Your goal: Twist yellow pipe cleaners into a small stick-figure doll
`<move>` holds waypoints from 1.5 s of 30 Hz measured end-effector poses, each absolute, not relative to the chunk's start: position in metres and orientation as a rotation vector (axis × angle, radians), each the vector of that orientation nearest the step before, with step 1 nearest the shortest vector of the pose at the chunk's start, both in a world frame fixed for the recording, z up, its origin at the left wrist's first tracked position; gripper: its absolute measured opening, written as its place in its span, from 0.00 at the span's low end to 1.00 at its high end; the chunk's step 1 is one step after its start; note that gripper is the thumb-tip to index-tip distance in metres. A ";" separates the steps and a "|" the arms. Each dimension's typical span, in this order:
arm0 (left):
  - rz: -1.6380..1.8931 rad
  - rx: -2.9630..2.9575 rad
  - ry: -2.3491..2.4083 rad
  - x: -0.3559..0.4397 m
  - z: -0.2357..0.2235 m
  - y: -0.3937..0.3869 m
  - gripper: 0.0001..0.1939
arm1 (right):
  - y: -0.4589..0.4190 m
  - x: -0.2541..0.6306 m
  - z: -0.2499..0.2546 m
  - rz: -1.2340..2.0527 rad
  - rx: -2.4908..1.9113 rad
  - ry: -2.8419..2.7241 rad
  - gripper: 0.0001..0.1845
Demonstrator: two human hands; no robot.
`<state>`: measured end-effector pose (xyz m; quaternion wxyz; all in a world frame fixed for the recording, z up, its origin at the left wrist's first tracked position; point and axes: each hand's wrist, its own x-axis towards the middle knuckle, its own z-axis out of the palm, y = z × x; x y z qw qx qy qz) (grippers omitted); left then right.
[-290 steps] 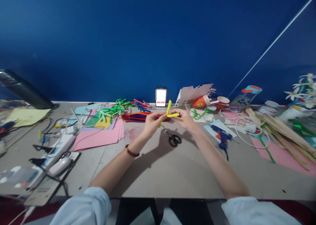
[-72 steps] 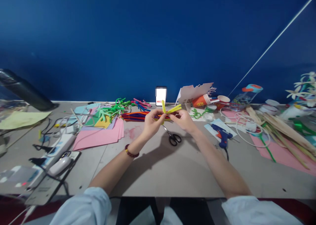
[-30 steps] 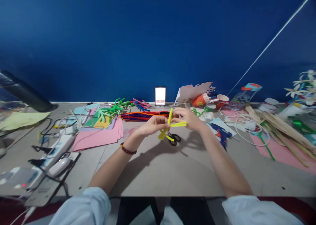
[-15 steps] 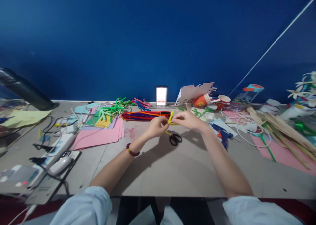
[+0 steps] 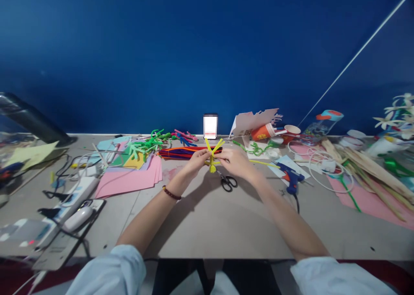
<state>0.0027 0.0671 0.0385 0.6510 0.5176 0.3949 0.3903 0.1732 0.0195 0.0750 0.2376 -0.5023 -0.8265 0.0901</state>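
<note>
Both hands meet above the middle of the grey table (image 5: 210,217). My left hand (image 5: 198,160) and my right hand (image 5: 234,161) pinch a yellow pipe-cleaner figure (image 5: 212,153) between them; two looped ends fan upward and a short loop hangs below. A long yellow strand runs off to the right from my right hand. Black scissors (image 5: 228,182) lie on the table just below my right hand. A bundle of red, orange and blue pipe cleaners (image 5: 181,152) lies right behind my hands.
Pink paper sheets (image 5: 129,178) and green pipe-cleaner shapes (image 5: 145,145) lie at left, with a power strip (image 5: 77,191) and cables. A phone (image 5: 210,126) stands against the blue wall. A blue glue gun (image 5: 290,176), paper cups (image 5: 268,132) and dried leaves (image 5: 371,170) lie right.
The hands have turned and twisted the yellow figure; its looped ends now point up in a V, and a long strand trails right. The hands sit slightly further left.
</note>
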 end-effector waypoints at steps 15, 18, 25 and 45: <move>0.664 1.365 0.608 -0.007 0.056 0.060 0.16 | 0.031 0.199 0.082 0.504 -1.296 -2.211 0.12; 0.595 1.428 0.622 -0.005 0.059 0.055 0.16 | 0.032 0.202 0.084 0.540 -1.301 -2.210 0.09; 0.592 1.495 0.784 0.003 0.056 0.050 0.12 | 0.023 0.197 0.093 0.437 -1.426 -2.101 0.08; 0.880 1.013 0.893 0.004 0.041 0.067 0.09 | 0.021 0.184 0.078 0.233 -1.455 -2.217 0.12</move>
